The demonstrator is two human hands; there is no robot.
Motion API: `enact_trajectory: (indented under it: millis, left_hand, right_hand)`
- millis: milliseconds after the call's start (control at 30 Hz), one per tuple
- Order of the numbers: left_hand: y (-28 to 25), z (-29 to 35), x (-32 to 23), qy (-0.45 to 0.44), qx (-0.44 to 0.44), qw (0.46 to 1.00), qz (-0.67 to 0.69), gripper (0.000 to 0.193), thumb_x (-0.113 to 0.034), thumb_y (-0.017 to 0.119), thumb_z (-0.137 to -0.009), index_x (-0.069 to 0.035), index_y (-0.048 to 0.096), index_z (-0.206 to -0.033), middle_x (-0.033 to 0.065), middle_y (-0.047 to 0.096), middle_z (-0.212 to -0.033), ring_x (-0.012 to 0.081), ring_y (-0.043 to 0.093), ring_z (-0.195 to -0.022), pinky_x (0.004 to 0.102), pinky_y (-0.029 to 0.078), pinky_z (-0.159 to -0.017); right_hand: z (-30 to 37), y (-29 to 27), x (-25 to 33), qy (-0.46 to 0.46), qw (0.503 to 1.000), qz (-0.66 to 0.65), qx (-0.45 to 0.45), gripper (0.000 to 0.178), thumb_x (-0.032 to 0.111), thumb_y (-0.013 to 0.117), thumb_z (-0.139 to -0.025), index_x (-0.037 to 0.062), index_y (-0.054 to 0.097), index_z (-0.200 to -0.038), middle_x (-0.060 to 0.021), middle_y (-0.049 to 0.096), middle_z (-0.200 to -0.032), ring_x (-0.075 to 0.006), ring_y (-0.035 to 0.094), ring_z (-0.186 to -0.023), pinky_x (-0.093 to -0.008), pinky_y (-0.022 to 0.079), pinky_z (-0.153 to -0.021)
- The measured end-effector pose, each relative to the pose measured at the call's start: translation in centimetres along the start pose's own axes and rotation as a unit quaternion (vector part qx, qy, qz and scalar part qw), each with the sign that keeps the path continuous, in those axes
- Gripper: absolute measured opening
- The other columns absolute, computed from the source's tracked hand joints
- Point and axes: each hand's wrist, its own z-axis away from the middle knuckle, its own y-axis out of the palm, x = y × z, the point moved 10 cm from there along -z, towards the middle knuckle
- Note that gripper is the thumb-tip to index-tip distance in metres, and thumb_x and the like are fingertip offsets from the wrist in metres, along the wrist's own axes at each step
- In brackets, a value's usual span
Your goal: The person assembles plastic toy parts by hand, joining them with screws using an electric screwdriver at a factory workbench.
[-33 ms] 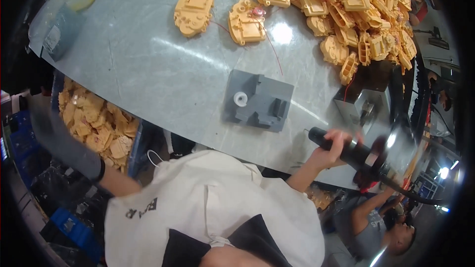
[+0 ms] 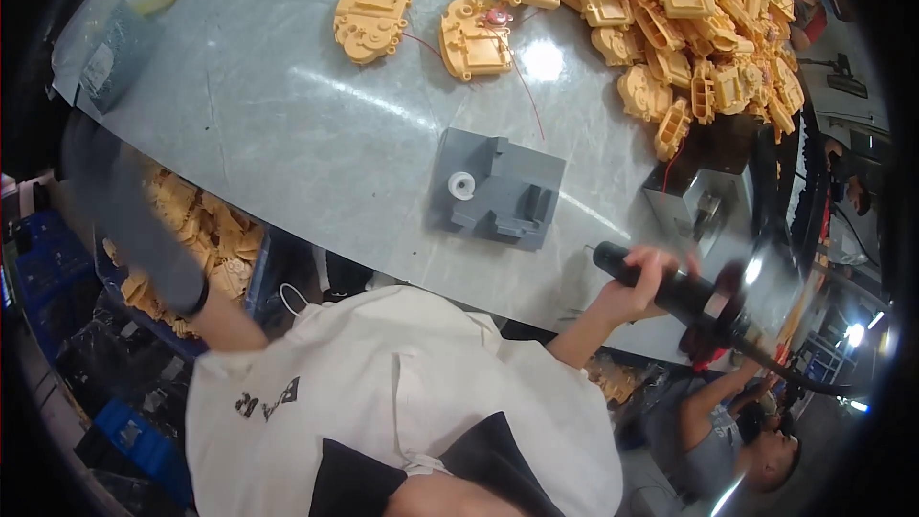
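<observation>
White fabric, the wearer's top point(image 2: 498, 373) with a black collar point(image 2: 359, 479), fills the lower edge of my remote view. Just beyond it I see the bare right hand point(image 2: 639, 285) with its fingers wrapped around a black power screwdriver point(image 2: 687, 299), whose thin bit points left over the near edge of the grey table point(image 2: 316, 153). On the other side, the left hand point(image 2: 139, 220) wears a grey glove and is badly blurred; I cannot tell whether its fingers are spread or closed, or whether they hold anything. It shows against a blue crate point(image 2: 265, 268) loaded with yellow-orange plastic housings point(image 2: 230, 278), just off the table's edge.

Between the two hands lies the grey fixture block point(image 2: 503, 193) — nearer the right one, just past the screwdriver's bit and well apart from the glove. It sits flat on the table, bearing a white round post point(image 2: 461, 186) and raised ribs. To its right, behind the gripping hand, I make out a metal box point(image 2: 708, 201).

Farther off, two housings point(image 2: 476, 38) lie side by side, apart from each other, with thin red wires trailing. Beyond them to the right rises a large heap of housings point(image 2: 684, 0); at far left rests a clear plastic bag point(image 2: 115, 53).
</observation>
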Motion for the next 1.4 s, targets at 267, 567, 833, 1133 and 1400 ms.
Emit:
enact_trajectory:
  millis: [267, 567, 833, 1133, 1400]
  left_hand:
    - [26.4, 4.4, -22.7, 0.269, 0.129, 0.953, -0.057, 0.066, -0.032, 0.073, -0.062, -0.016, 0.05, -0.122, 0.0144, 0.051, -0.108, 0.0313, 0.052, -0.103, 0.0407, 0.044, -0.085]
    - [24.1, 20.4, -32.9, 0.477, 0.485, 0.727, 0.09, 0.057, -0.026, 0.074, -0.055, -0.026, 0.059, -0.11, 0.01, 0.045, -0.122, 0.0332, 0.038, -0.118, 0.0471, 0.027, -0.104]
    - [24.3, 20.8, -32.5, 0.453, 0.491, 0.735, 0.117, 0.064, -0.02, 0.074, -0.053, -0.021, 0.055, -0.114, 0.0119, 0.044, -0.123, 0.0357, 0.039, -0.116, 0.0456, 0.034, -0.098]
    - [25.4, 20.2, -33.8, 0.486, 0.49, 0.713, 0.121, 0.064, -0.015, 0.076, -0.057, -0.021, 0.053, -0.116, 0.0109, 0.044, -0.123, 0.0316, 0.041, -0.115, 0.041, 0.039, -0.093]
    - [26.3, 19.6, -34.3, 0.518, 0.486, 0.699, 0.082, 0.066, -0.013, 0.076, -0.057, -0.024, 0.052, -0.118, 0.0119, 0.04, -0.129, 0.0309, 0.041, -0.117, 0.0398, 0.039, -0.095]
  right_hand:
    - [1.4, 0.7, -0.5, -0.029, 0.999, 0.013, -0.021, 0.047, -0.002, 0.056, -0.068, -0.0007, 0.034, -0.11, -0.0069, 0.051, -0.063, -0.0161, 0.05, -0.051, -0.0296, 0.046, -0.058]
    - [1.9, 1.4, 0.1, -0.051, 0.997, 0.056, 0.015, 0.049, -0.005, 0.056, -0.07, 0.0002, 0.032, -0.112, -0.0081, 0.054, -0.064, -0.0159, 0.053, -0.054, -0.0273, 0.046, -0.06]
    - [2.7, 2.5, 0.8, -0.1, 0.985, 0.125, 0.064, 0.05, -0.004, 0.059, -0.07, 0.0033, 0.033, -0.112, -0.0071, 0.054, -0.064, -0.015, 0.053, -0.054, -0.0263, 0.046, -0.062]
    - [1.3, 1.2, -0.4, -0.048, 0.998, 0.044, 0.026, 0.048, -0.005, 0.057, -0.068, 0.0031, 0.037, -0.111, -0.0071, 0.052, -0.063, -0.0148, 0.051, -0.051, -0.0262, 0.045, -0.055]
    - [0.9, 0.1, -0.7, -0.014, 1.0, -0.027, 0.001, 0.049, -0.005, 0.057, -0.069, 0.0026, 0.036, -0.113, -0.0074, 0.052, -0.063, -0.015, 0.051, -0.05, -0.0272, 0.044, -0.056]
